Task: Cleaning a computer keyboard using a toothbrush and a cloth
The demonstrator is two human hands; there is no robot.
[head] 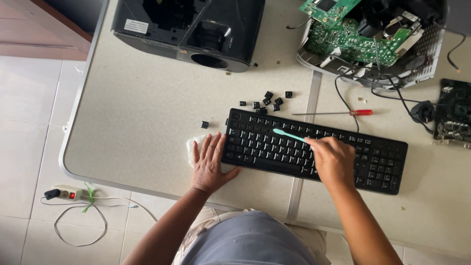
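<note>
A black keyboard [373,159] lies slanted across the beige table [142,113]. My right hand [334,161] rests over its middle keys and grips a light green toothbrush [288,135], whose head points left onto the upper key rows. My left hand [209,163] lies flat with fingers spread at the keyboard's left end, pressing on a white cloth [190,147]. Several loose black keycaps [267,100] are scattered just beyond the keyboard's top left corner, one keycap [204,124] apart to the left.
A red-handled screwdriver [360,112] lies behind the keyboard. An opened black device casing [167,29] sits at the back left, an open device with green circuit boards [353,41] and black cables at the back right. A power strip [68,194] and white cord lie on the tiled floor.
</note>
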